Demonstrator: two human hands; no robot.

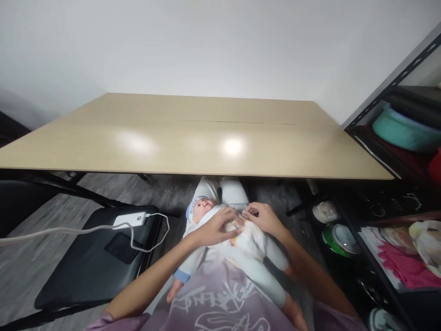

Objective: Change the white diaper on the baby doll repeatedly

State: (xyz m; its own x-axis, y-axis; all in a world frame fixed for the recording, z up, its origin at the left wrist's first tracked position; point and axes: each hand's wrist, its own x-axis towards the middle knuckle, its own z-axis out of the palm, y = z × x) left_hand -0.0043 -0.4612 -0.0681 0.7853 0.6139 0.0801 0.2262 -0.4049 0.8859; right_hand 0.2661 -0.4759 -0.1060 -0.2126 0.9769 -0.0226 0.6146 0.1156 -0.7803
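A baby doll (203, 209) in a white-and-blue cap and pale clothes lies face up across my lap, its head to the left and its legs toward the lower right. A white diaper (253, 239) with yellow trim is around its hips. Across the doll's belly, at the diaper's upper edge, lies my left hand (223, 225), its fingers stretched out. My right hand (263, 217) is at the diaper's far side, thumb and fingers bent into a pinch at its edge. What sits between those fingertips is small and partly hidden.
A wooden table (193, 147) stands just ahead against the wall. To the left, a black chair (86, 262) holds a white power bank (130, 220) with a cable and a dark phone (123, 248). Shelves at right hold a teal basin (404, 126) and pink cloth (401, 264).
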